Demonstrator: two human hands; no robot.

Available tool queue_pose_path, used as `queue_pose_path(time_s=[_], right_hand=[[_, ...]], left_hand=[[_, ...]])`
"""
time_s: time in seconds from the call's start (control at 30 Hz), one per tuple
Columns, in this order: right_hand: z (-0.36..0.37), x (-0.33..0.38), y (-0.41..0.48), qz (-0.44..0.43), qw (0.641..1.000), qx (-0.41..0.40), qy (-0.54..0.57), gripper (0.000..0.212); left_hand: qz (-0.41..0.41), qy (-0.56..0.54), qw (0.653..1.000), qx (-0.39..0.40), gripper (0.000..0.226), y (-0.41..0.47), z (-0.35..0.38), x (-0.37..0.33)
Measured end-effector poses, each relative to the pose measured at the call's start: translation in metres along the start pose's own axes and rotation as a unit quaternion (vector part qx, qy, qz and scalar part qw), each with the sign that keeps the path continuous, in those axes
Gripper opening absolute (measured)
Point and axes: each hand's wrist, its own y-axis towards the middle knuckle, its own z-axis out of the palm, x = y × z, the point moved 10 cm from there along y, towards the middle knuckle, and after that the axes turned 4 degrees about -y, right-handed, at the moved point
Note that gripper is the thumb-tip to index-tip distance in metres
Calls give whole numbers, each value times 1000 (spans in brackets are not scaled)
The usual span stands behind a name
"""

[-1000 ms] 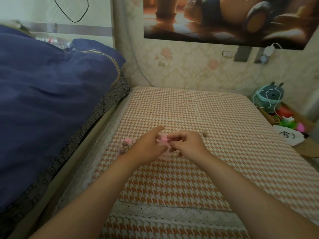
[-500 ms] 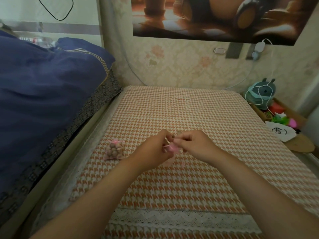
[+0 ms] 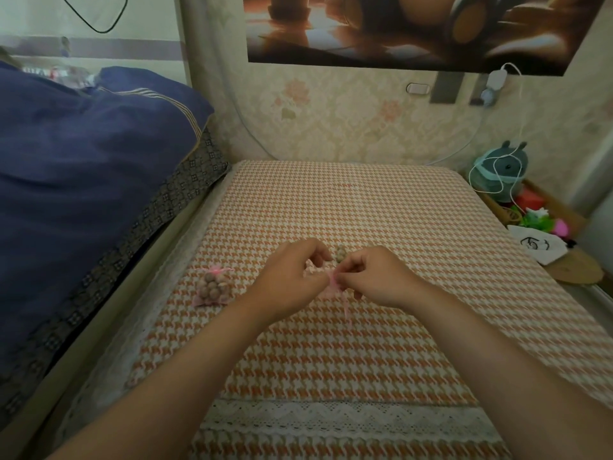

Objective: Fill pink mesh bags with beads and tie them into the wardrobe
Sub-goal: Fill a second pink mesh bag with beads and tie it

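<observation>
My left hand [image 3: 288, 281] and my right hand [image 3: 374, 277] meet over the middle of the orange houndstooth table cover [image 3: 365, 343]. Both pinch a small pink mesh bag [image 3: 333, 283] between their fingertips; a thin pink ribbon [image 3: 346, 308] hangs from it. A few brown beads [image 3: 340, 254] lie on the cover just beyond my fingers. A second pink mesh bag [image 3: 212, 287], full of brown beads and tied at the top, lies on the cover to the left of my left hand.
A dark blue quilt [image 3: 83, 167] is piled on the bed at the left. At the right edge stand a teal plush toy [image 3: 501, 171] wrapped in white cable, a white pouch [image 3: 537, 247] and coloured oddments. A poster [image 3: 414, 28] hangs on the wall.
The view has shifted so the filled bag shows in full at the left. My hands stay pinched together on the small pink bag, and loose beads now show beyond my fingers.
</observation>
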Motion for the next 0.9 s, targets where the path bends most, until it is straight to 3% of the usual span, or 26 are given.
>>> queue_pose_path(time_s=[0.33,0.53,0.83,0.9], right_hand=[[4,11,-2,-45,999,-15,8,5],[12,18,-5,-59,998,6,14,20],[14,31,-7,-121,978,26,-166,24],[10,35,-9,-123,975,21,-184,25]], left_hand=[[-115,23,993,15,10,-4,-1,17],[-122,69,990,11,14,-4,-5,15],[-233,-21,971,43,20,-4,5,32],[-229,-68,970,49,9,-2,10,30]])
